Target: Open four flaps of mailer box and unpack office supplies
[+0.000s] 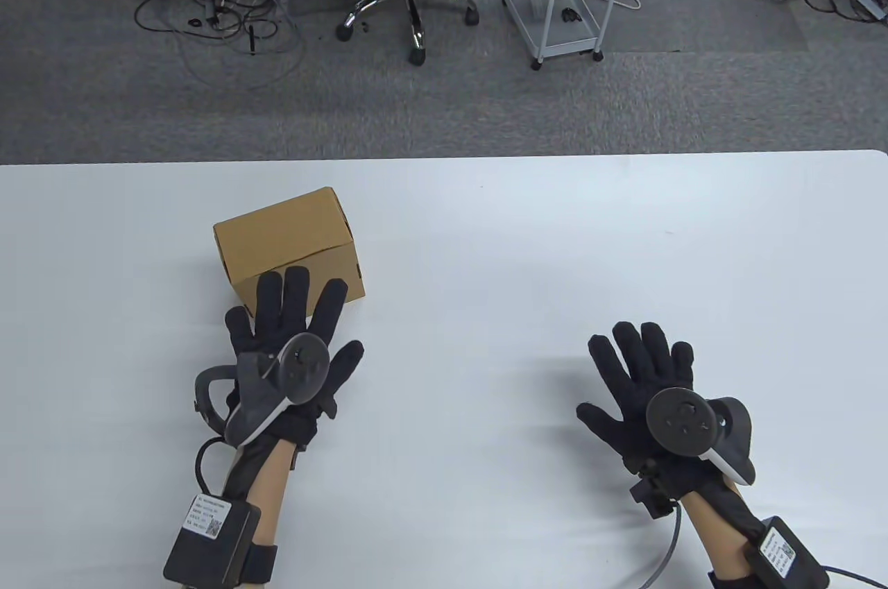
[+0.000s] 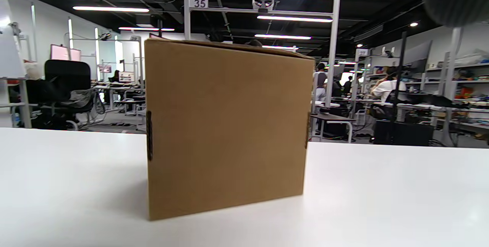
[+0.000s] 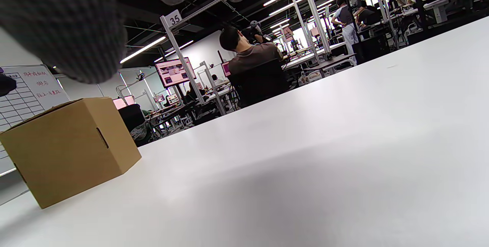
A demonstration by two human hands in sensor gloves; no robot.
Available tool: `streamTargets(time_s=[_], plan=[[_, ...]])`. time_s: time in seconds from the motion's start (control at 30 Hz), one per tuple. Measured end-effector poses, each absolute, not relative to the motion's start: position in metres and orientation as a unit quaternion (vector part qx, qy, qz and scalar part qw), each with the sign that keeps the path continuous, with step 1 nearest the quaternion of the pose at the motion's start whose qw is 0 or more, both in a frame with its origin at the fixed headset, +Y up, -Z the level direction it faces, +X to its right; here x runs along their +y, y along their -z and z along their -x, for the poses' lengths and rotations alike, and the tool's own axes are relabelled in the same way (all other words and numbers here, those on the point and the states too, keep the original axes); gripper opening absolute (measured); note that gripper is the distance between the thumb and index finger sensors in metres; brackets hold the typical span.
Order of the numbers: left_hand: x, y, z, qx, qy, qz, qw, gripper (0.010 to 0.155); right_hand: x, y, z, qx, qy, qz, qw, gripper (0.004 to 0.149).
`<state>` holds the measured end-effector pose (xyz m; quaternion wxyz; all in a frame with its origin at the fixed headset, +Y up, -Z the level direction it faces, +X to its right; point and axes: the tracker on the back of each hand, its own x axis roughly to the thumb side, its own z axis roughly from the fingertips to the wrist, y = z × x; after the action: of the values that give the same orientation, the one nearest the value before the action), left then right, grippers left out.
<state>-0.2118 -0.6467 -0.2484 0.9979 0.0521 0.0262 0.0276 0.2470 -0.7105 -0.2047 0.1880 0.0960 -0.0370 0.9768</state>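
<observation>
My left hand (image 1: 291,346) hovers flat, fingers spread and straight, holding nothing, just at the near side of the box (image 1: 288,249). From the table view the fingertips overlap the box's near face; whether they touch it I cannot tell. The box stands closed on the left half of the tabletop (image 1: 485,256), well in from the left edge and from the far edge, its flaps still down. The left wrist view shows its near face square on, with slots at both side edges.

To open it well, I judge I should steady the box with one hand and lift the top flaps from their seam with the other, so it does not skid on the smooth white surface.

My right hand (image 1: 652,388) is also spread and holding nothing, near the front edge on the right half, well apart from the box. Between the box and that hand the tabletop gives room to lay supplies out, and more toward the right edge.
</observation>
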Motion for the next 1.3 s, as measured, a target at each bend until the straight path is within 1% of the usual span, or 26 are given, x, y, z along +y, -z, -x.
streamTargets(time_s=[0.1,0.2,0.27,0.37,0.5,0.6,0.67,0.73,0.8,0.87,0.97,1.13,1.3], plan=[[-0.634,0.274,0.222,0.047,-0.040,-0.040,0.997,0.082,-0.710,0.204,-0.248,-0.038,-0.977,-0.097,0.188,0.081],[-0.628,0.298,0.232,0.073,-0.045,-0.024,0.996,0.083,-0.709,0.204,-0.248,-0.040,-0.976,-0.097,0.190,0.081],[-0.628,0.311,0.237,0.090,-0.046,-0.013,0.995,0.084,-0.709,0.204,-0.248,-0.040,-0.976,-0.099,0.189,0.081],[-0.630,0.333,0.243,0.107,-0.049,0.020,0.993,0.085,-0.709,0.204,-0.249,-0.038,-0.976,-0.101,0.191,0.081],[-0.639,0.354,0.250,0.118,-0.067,0.058,0.989,0.091,-0.709,0.205,-0.250,-0.033,-0.975,-0.098,0.196,0.081],[-0.648,0.368,0.254,0.123,-0.062,0.127,0.982,0.100,-0.712,0.206,-0.252,-0.026,-0.975,-0.094,0.202,0.081],[-0.651,0.375,0.256,0.120,-0.059,0.158,0.978,0.104,-0.714,0.207,-0.252,-0.020,-0.974,-0.093,0.204,0.080],[-0.655,0.380,0.260,0.114,-0.077,0.192,0.972,0.105,-0.716,0.208,-0.252,-0.014,-0.974,-0.093,0.205,0.081],[-0.656,0.385,0.263,0.110,-0.072,0.218,0.967,0.107,-0.718,0.209,-0.251,-0.008,-0.974,-0.096,0.204,0.080],[-0.654,0.388,0.265,0.115,-0.065,0.206,0.970,0.107,-0.721,0.210,-0.249,-0.002,-0.974,-0.101,0.202,0.079],[-0.653,0.393,0.269,0.102,-0.052,0.206,0.972,0.107,-0.724,0.211,-0.248,0.007,-0.974,-0.105,0.202,0.079],[-0.654,0.400,0.277,0.080,-0.073,0.194,0.975,0.110,-0.728,0.212,-0.246,0.016,-0.974,-0.105,0.200,0.079],[-0.657,0.402,0.286,0.072,-0.114,0.194,0.972,0.113,-0.730,0.212,-0.244,0.024,-0.975,-0.107,0.195,0.079]])
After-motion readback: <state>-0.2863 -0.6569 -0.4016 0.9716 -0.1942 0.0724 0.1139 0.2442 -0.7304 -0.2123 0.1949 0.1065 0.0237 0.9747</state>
